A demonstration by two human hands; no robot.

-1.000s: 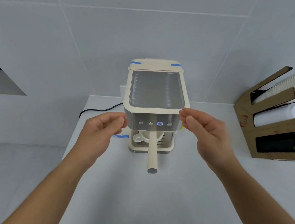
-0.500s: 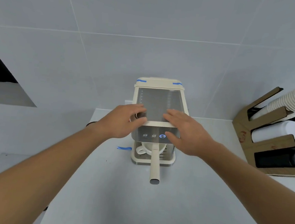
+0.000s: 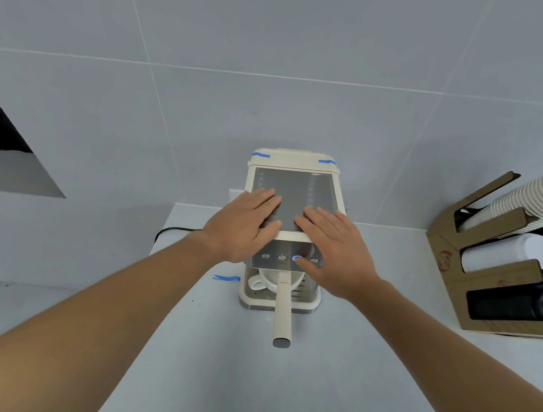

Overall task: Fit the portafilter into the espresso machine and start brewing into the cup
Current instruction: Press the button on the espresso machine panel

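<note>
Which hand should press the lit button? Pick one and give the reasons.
Right. The right hand lies flat on the machine with its thumb beside the lit button. The left hand rests farther left, near the unlit buttons. This is a judgement.

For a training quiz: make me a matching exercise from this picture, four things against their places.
Things:
1. left hand
2. cup
3. portafilter handle
4. paper cups

Places:
A. sticking out from the machine's front toward the camera
B. flat on the espresso machine's top
C. stacked in the cardboard holder at right
D. on the drip tray under the button row

Pairs: 1-B, 2-D, 3-A, 4-C
</note>
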